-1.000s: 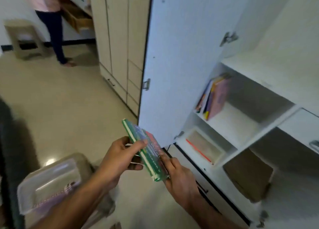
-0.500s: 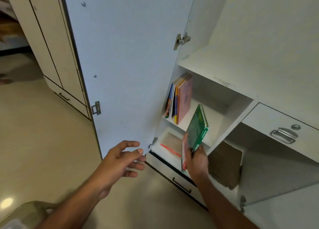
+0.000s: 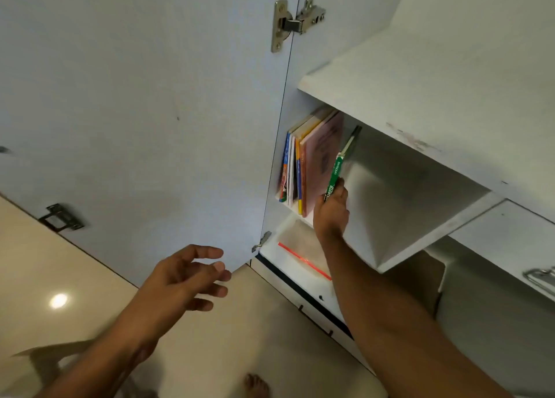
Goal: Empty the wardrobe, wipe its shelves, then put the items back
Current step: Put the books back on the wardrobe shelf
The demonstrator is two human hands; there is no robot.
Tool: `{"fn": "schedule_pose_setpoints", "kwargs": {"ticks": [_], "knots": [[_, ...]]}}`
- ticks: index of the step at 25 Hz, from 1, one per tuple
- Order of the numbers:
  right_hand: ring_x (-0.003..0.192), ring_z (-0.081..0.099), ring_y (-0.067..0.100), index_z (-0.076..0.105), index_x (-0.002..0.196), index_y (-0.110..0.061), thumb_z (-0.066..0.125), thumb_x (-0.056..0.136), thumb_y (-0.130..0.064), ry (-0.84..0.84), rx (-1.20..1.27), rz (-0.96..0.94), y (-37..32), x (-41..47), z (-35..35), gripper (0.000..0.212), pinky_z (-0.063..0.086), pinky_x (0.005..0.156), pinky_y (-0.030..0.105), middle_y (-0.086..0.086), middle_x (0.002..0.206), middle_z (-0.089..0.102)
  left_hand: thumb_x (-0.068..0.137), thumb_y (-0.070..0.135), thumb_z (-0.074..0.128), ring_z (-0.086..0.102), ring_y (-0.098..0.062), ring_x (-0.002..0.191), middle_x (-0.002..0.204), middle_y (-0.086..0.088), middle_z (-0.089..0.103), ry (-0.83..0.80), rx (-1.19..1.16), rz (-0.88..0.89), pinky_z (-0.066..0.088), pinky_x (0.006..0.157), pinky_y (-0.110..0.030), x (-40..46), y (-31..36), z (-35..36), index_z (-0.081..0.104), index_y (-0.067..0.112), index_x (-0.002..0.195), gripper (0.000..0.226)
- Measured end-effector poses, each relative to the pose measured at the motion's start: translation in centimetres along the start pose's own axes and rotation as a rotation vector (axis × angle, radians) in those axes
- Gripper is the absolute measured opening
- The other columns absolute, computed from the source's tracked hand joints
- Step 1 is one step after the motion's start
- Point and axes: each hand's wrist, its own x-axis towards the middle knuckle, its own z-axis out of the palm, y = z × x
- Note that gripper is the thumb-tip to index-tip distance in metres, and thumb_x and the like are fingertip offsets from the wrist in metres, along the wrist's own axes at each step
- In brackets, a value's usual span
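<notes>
My right hand grips a thin green book by its lower spine and holds it upright inside the white wardrobe's middle shelf, just right of a leaning row of books with a pink cover outermost. My left hand hovers with relaxed, spread fingers and holds nothing, near the bottom corner of the open wardrobe door.
A zip bag with a red strip lies on the shelf below. A brown folded item sits in the lower right compartment. A drawer with a metal handle is at right. Beige tiled floor spreads left; my foot shows below.
My right hand carried the green book from in front of the wardrobe up into the middle shelf beside the other books. My left hand let go of it earlier and stays free.
</notes>
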Motion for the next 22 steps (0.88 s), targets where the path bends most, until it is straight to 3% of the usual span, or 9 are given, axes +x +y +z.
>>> {"fn": "schedule_pose_setpoints", "kwargs": {"ticks": [5,9,13,18,22], "knots": [[0.101,0.069,0.037,0.038,0.147,-0.012,0.062,0.091,-0.054,-0.107,-0.102,-0.014,2.1,2.6,4.7,0.074,0.06,0.086,0.045,0.017,0.143,0.05,0.095,0.023,0.061,0.075,-0.025,0.085,0.097,-0.004,0.078,0.078,0.014,-0.031,0.059,0.08,-0.043,2.1,0.9,0.6,0.067,0.02,0.116,0.022],[0.111,0.065,0.043,0.037,0.149,-0.008,0.069,0.089,-0.048,-0.213,-0.049,-0.034,3.4,3.1,6.1,0.079,0.058,0.09,0.051,0.023,0.142,0.048,0.095,0.024,0.061,0.075,-0.025,0.087,0.099,-0.003,0.078,0.088,0.035,-0.054,0.059,0.084,-0.047,3.4,1.5,1.3,0.067,0.021,0.117,0.023],[0.11,0.066,0.037,0.036,0.146,-0.009,0.073,0.084,-0.054,-0.33,-0.06,-0.086,6.1,3.9,6.0,0.085,0.059,0.087,0.044,0.02,0.133,0.057,0.094,0.024,0.061,0.075,-0.025,0.088,0.1,-0.004,0.078,0.098,0.049,-0.067,0.058,0.087,-0.049,4.4,2.0,1.9,0.067,0.02,0.117,0.024],[0.105,0.069,0.034,0.047,0.133,-0.005,0.071,0.087,-0.047,-0.472,-0.159,-0.02,8.1,4.5,6.5,0.066,0.055,0.089,0.035,0.018,0.115,0.068,0.094,0.024,0.064,0.075,-0.025,0.088,0.1,-0.004,0.077,0.086,0.062,-0.087,0.058,0.087,-0.049,5.1,2.3,2.7,0.067,0.019,0.117,0.024],[0.105,0.069,0.034,0.046,0.134,-0.006,0.072,0.088,-0.043,-0.44,-0.15,-0.012,7.1,4.4,7.3,0.065,0.058,0.091,0.038,0.018,0.116,0.068,0.079,0.041,0.08,0.075,-0.024,0.089,0.102,-0.002,0.077,0.052,0.065,-0.091,0.06,0.082,-0.043,5.4,2.2,3.1,0.067,0.021,0.117,0.045]]}}
